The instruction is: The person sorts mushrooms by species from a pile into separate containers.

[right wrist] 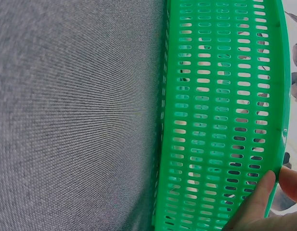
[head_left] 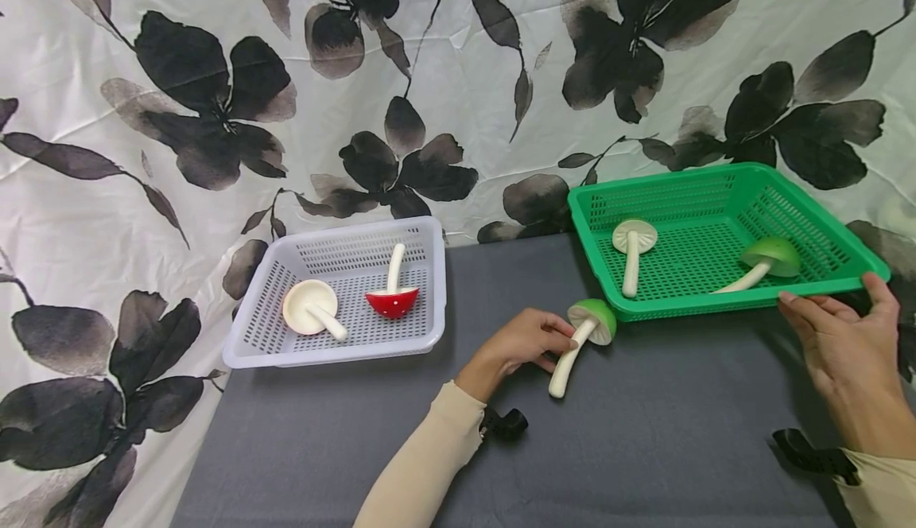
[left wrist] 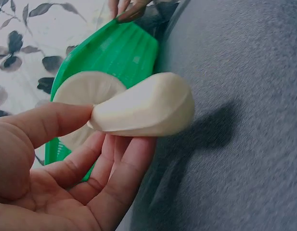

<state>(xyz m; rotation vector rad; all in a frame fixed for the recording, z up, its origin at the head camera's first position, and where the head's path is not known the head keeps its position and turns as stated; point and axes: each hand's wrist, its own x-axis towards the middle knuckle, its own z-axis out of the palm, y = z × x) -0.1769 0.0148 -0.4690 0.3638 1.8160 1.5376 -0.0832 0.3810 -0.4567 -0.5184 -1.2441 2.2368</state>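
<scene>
My left hand (head_left: 521, 345) pinches the pale stem of a green-capped toy mushroom (head_left: 564, 370) between thumb and fingers, just off the near left corner of the green basket (head_left: 687, 310). In the left wrist view the mushroom's stem (left wrist: 148, 106) points toward the camera and hides part of its cap. My right hand (head_left: 848, 353) holds the basket's near right corner. Seen from the right wrist, thumb and finger sit on either side of the rim (right wrist: 285, 115). Inside the basket lie a mushroom with its pale underside up (head_left: 633, 262) and a green-capped mushroom (head_left: 776, 258).
A white basket (head_left: 336, 357) stands on the left of the grey table (head_left: 644, 448). It contains a mushroom with its pale underside showing (head_left: 309, 309) and a red-capped, white-dotted mushroom (head_left: 392, 301) with its stem up. A floral cloth (head_left: 501, 114) hangs behind the table.
</scene>
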